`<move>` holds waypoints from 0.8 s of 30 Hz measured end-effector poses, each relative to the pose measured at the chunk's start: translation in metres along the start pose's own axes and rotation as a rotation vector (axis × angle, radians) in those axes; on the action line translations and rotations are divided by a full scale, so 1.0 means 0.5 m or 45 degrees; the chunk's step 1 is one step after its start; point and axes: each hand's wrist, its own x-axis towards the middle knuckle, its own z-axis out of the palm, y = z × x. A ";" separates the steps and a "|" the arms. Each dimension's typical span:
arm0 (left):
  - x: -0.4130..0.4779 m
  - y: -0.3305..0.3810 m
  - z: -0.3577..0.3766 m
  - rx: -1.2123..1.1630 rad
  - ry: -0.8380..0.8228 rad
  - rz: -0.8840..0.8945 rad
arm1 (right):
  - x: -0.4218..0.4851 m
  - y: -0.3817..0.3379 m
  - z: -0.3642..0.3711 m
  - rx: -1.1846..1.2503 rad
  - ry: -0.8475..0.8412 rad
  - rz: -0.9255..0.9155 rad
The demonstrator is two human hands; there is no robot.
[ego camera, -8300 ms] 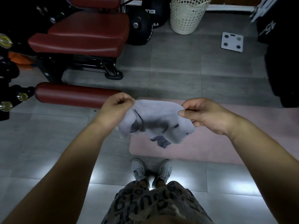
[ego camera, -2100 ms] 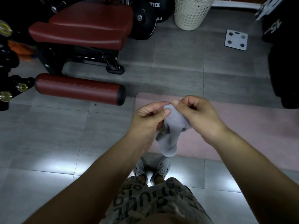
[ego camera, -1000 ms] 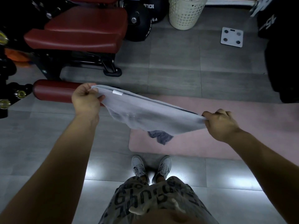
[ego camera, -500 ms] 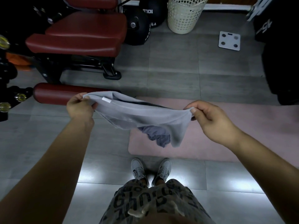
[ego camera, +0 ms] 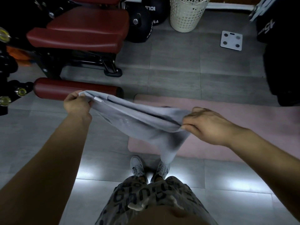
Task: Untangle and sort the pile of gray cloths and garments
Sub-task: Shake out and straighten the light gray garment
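A light gray cloth (ego camera: pixel 138 122) with a small white tag near one corner hangs stretched in the air between my hands, above the floor and the edge of a pink mat (ego camera: pixel 227 114). My left hand (ego camera: pixel 76 103) pinches its left corner close to the tag. My right hand (ego camera: pixel 206 124) grips the bunched right end, and a loose flap droops below it toward my shoes. The dark gray garment seen earlier on the mat is hidden behind the cloth.
A red padded gym bench (ego camera: pixel 81 30) and a red roller pad (ego camera: pixel 76 88) stand at the left. A white perforated basket (ego camera: pixel 186 13) and a white scale (ego camera: pixel 231 40) sit at the back. Black equipment (ego camera: pixel 284 62) fills the right side.
Over the last half second the cloth has been pulled tighter and tilted, my right hand dropping lower and gathering its end. The dark garment on the mat is now covered from view.
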 end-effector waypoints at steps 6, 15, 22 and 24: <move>0.002 -0.008 -0.015 -0.021 0.010 0.051 | -0.027 0.059 0.050 -0.399 0.138 0.315; -0.013 -0.003 -0.009 -0.056 0.004 0.123 | -0.019 0.093 0.053 -0.492 0.449 0.371; -0.009 0.018 -0.011 -0.101 0.007 0.100 | 0.005 0.070 0.018 -0.562 0.453 0.463; -0.009 0.021 -0.007 -0.119 0.023 0.096 | 0.010 0.072 0.019 -0.621 0.444 0.520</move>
